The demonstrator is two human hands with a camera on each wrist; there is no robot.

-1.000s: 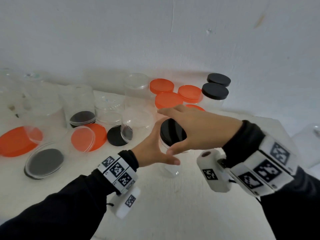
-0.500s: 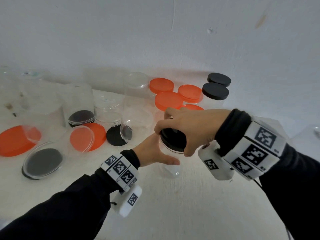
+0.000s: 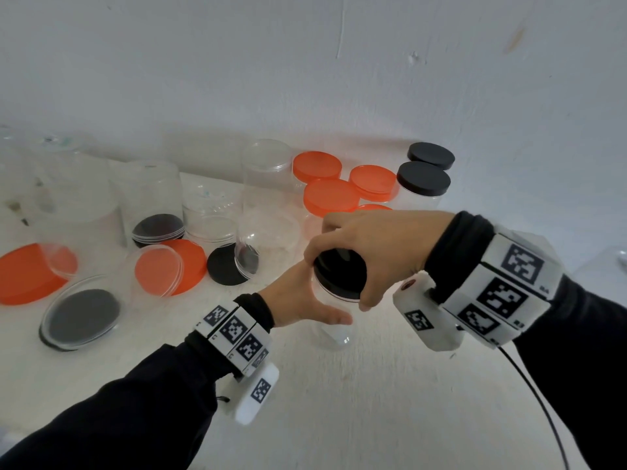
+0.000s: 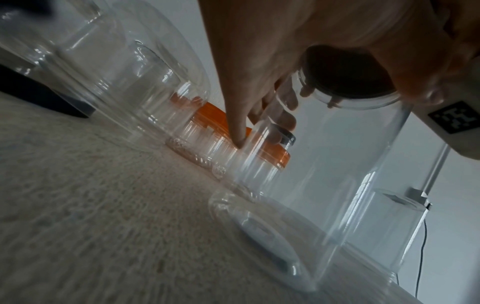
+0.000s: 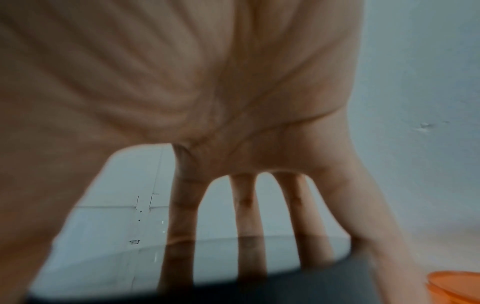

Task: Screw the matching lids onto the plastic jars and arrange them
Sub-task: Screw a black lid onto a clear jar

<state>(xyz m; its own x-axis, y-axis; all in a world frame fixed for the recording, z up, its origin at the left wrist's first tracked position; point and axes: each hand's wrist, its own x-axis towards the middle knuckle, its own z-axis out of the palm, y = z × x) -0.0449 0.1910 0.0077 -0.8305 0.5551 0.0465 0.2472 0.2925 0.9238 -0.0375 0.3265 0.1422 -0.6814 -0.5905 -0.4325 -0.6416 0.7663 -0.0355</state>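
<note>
A clear plastic jar (image 3: 334, 329) stands upright on the white table, near the middle. A black lid (image 3: 339, 276) sits on its mouth. My right hand (image 3: 359, 247) comes down from above and grips the lid's rim with curled fingers and thumb. My left hand (image 3: 302, 300) wraps around the jar's body from the left, thumb in front. In the left wrist view the jar (image 4: 337, 185) shows from low down, with the lid (image 4: 345, 78) at its top. The right wrist view shows fingers (image 5: 182, 205) spread over the lid (image 5: 233, 273).
Capped jars stand at the back: orange lids (image 3: 330, 195), black lids (image 3: 424, 179). Open clear jars (image 3: 266, 184) crowd the left. Loose lids lie there: black (image 3: 225, 268), orange (image 3: 193, 262), large orange (image 3: 27, 273). A cable (image 3: 543, 412) trails at right. The wall is close behind.
My right hand has closed down on the black lid and turned on it, its wrist swinging up and back. The left hand has kept hold of the jar in place.
</note>
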